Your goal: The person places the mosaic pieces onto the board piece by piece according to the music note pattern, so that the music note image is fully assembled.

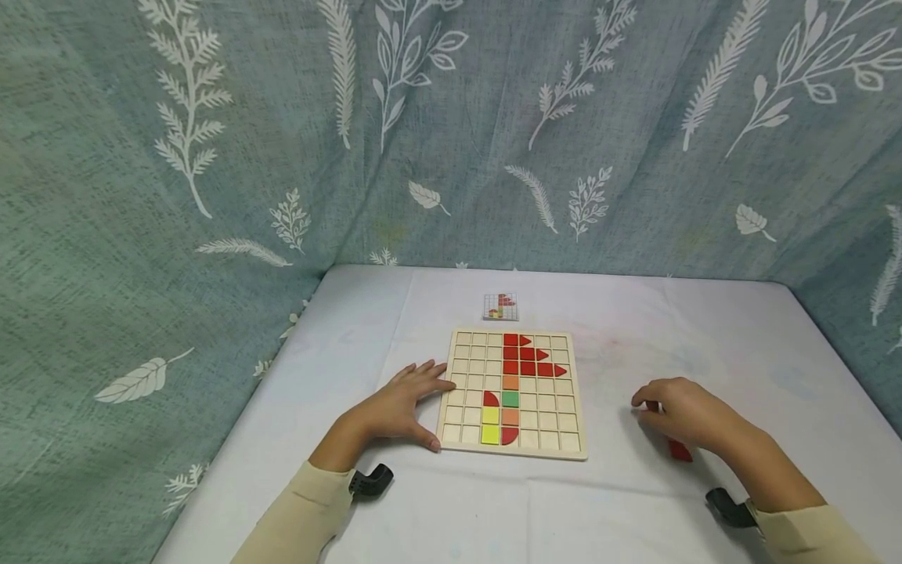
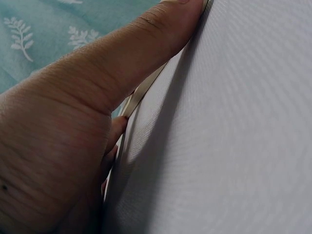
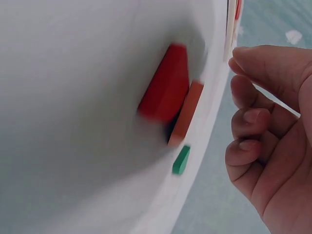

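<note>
A wooden grid board (image 1: 557,423) lies in the middle of the table, with red, yellow, orange and green pieces set in its squares. My left hand (image 1: 405,403), fingers spread, touches the board's left edge; in the left wrist view its thumb (image 2: 146,36) reaches the board's rim. To the right of the board, my right hand (image 1: 687,415) hovers over the table with loosely bent fingers and nothing between them. Under it shows a red piece (image 1: 680,450). In the right wrist view a red block (image 3: 168,85), an orange block (image 3: 186,113) and a small green piece (image 3: 181,160) lie near that hand.
A small pattern card (image 1: 501,307) lies behind the board, printed with a coloured grid figure. White cloth (image 1: 479,509) covers the table. A leaf-patterned curtain (image 1: 451,141) hangs along the back and left sides. Each wrist wears a black device (image 1: 371,481).
</note>
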`<action>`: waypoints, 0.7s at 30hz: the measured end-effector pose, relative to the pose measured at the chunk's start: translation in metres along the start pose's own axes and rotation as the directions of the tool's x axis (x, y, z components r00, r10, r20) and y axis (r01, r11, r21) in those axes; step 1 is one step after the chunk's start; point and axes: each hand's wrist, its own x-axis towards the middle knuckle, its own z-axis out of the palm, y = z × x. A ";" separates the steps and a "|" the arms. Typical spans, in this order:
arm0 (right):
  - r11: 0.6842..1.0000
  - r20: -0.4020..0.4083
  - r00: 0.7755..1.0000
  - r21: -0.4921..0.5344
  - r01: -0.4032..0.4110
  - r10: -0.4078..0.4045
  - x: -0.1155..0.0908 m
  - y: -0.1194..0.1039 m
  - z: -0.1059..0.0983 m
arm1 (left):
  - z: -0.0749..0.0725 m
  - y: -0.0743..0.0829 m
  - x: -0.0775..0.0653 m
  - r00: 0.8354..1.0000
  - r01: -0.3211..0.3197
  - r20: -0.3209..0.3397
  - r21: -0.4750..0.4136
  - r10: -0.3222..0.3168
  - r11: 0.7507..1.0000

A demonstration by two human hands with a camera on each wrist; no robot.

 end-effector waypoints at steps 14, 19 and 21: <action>0.991 0.028 0.992 0.056 -0.121 0.120 -0.027 0.025 0.000 | -0.002 0.002 0.000 1.000 -0.003 0.000 0.005 0.003 1.000; 0.984 0.040 0.984 0.036 -0.175 0.173 -0.032 0.032 0.001 | -0.001 0.001 0.001 1.000 -0.008 0.000 0.009 0.008 1.000; 0.982 0.044 0.982 0.034 -0.184 0.183 -0.034 0.035 0.000 | -0.001 0.001 0.000 1.000 -0.007 0.004 0.009 0.007 1.000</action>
